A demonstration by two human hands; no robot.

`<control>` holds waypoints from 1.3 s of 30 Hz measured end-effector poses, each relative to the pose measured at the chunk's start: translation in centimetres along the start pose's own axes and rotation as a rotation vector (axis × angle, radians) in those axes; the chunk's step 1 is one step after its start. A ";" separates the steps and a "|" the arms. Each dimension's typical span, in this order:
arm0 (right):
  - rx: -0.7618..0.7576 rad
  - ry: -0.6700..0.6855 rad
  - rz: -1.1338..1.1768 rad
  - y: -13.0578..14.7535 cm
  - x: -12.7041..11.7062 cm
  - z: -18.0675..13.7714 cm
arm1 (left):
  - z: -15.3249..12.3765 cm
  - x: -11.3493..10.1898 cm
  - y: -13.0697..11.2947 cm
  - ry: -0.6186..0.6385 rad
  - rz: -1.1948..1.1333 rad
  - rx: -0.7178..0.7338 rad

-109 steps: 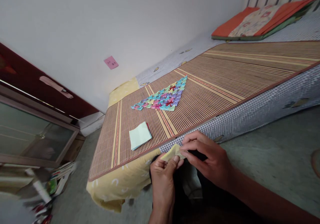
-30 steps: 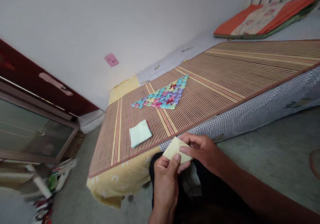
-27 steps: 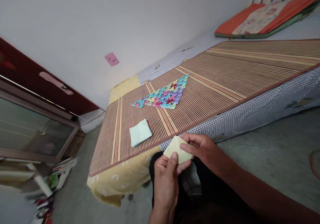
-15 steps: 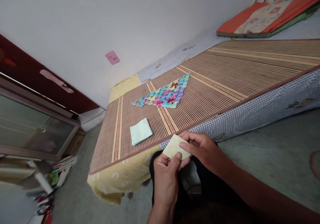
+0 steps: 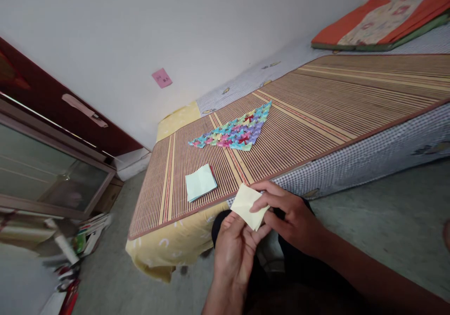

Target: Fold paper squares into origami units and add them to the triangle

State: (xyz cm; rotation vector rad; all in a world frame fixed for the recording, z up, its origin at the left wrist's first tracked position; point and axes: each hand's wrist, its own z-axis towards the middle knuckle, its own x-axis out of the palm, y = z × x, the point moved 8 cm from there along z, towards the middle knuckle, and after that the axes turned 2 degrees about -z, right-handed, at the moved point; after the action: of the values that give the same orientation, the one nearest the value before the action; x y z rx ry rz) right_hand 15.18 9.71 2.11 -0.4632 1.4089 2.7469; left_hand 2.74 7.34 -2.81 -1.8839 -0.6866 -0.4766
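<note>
A small folded sheet of pale yellow paper (image 5: 246,203) is held between both hands above my knees, by the bed's front edge. My left hand (image 5: 234,244) grips its lower left side, thumb along the edge and fingers beneath. From the right, my right hand (image 5: 286,212) has its fingers closed on the paper, with the index finger lying across its face. Ahead on the mat, a stack of pale green paper sheets (image 5: 201,183) lies to the left. Farther back is a triangular piece made of many colourful folded paper units (image 5: 235,131).
A striped bamboo mat (image 5: 291,132) covers the bed. Folded orange bedding (image 5: 383,22) rests at the far right. A pink note (image 5: 162,78) is on the wall. At left stand a glass-fronted cabinet (image 5: 52,169) and assorted clutter (image 5: 68,277) on the floor.
The yellow paper has turned and its layers have spread apart at the lower corner. My left thumb has slid off its face to the edge; my right index finger reaches across it.
</note>
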 end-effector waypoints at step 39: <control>0.544 0.053 0.441 -4.3 1.9 -0.2 | 0.0 -0.8 -0.5 -0.028 0.299 0.128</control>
State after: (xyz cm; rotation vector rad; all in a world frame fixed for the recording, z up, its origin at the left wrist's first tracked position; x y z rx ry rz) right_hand 14.03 11.91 -1.95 -0.2173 2.4095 2.4575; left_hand 1.86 7.31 -2.94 -1.8345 -0.4318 -0.2094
